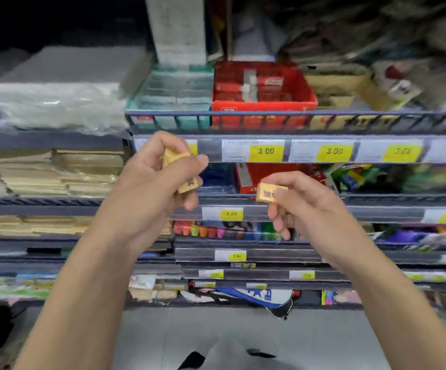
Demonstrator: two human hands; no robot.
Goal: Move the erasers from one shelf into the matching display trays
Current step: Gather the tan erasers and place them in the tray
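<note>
At frame centre, the left hand (160, 169) grips several tan erasers (175, 156); the right hand (296, 198) pinches one eraser (268, 193) by its edges. They look light, firm, easily held.

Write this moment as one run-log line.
left hand: holds yellow erasers | right hand: pinches yellow eraser | both before shelf | yellow tray: beside red tray
</note>
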